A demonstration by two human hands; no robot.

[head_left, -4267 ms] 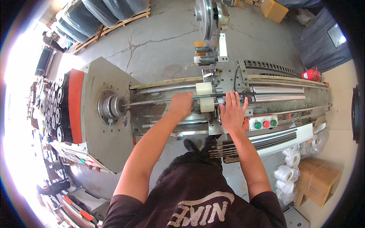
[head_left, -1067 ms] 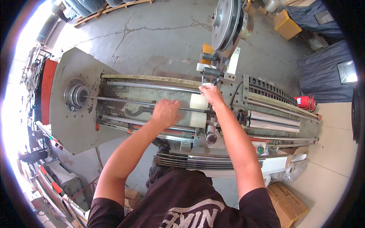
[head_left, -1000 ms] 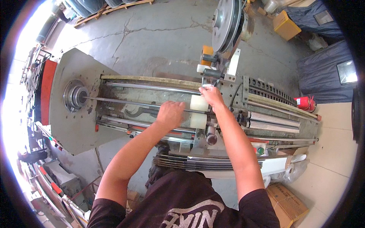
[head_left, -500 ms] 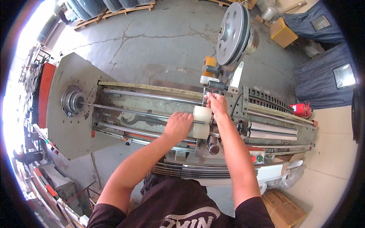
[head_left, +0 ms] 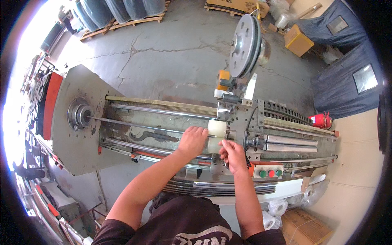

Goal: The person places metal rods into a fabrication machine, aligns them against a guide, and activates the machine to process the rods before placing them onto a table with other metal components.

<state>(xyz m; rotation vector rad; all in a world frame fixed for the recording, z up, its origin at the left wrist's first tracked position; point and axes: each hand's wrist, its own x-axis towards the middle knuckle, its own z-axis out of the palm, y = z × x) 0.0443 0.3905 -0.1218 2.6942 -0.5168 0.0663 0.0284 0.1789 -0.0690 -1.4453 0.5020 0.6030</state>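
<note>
Steady the rod (head_left: pixel 134 124) between the front and rear edges of the machine bed (head_left: pixel 163 121), left hand (head_left: pixel 193 141) fingers wrapped around it. Guard the right hand (head_left: pixel 234 157), fingers narrow, contents indeterminable, against pinching at the white rollers (head_left: pixel 217 128).

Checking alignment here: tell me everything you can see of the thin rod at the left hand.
The thin rod is long, straight-looking, grey and metallic, with a slight sheen. Its left end meets the round metal chuck; from there it slants gently down to the right in the picture. The left hand is curled over its right part, and beyond that it runs toward the gap between two off-white rollers. Its right end cannot be made out.
</note>
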